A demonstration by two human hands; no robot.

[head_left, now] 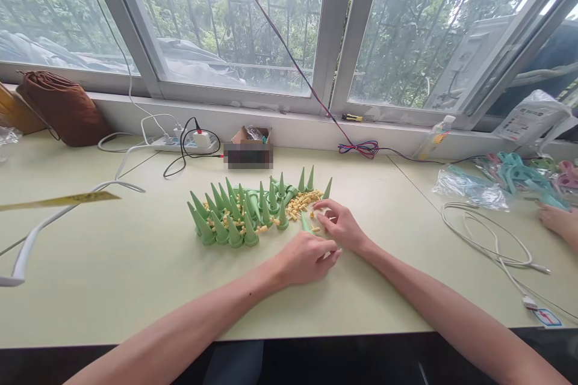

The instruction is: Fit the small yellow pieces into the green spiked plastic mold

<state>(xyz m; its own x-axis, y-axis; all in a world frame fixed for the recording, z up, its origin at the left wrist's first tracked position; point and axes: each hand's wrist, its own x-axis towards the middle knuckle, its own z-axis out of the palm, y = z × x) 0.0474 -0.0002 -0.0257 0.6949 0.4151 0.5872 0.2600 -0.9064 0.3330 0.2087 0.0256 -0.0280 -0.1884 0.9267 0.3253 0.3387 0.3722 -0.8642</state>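
My left hand [311, 257] is closed, its fingers curled round a green plastic cone [306, 224]. The cone's narrow end shows beyond my knuckles; its base is hidden by the hand. Just to the right, my right hand [344, 225] has thumb and index finger apart, close to a small yellow peg [312, 215] on the table. Another yellow peg [315, 229] lies between the two hands. Beyond them is a heap of small yellow pegs [300, 203]. Left of the heap stand many upright green cones [235, 231], with yellow pieces among them.
The pale table [158, 277] bears a small open box [253, 134], a power strip [174, 142] and a brown pouch [63, 109] at the back. Rightward lie a coiled white cable [492, 255], plastic bags [472, 185] and coloured clips [519, 174]. Another person's hand [557, 219] is at far right.
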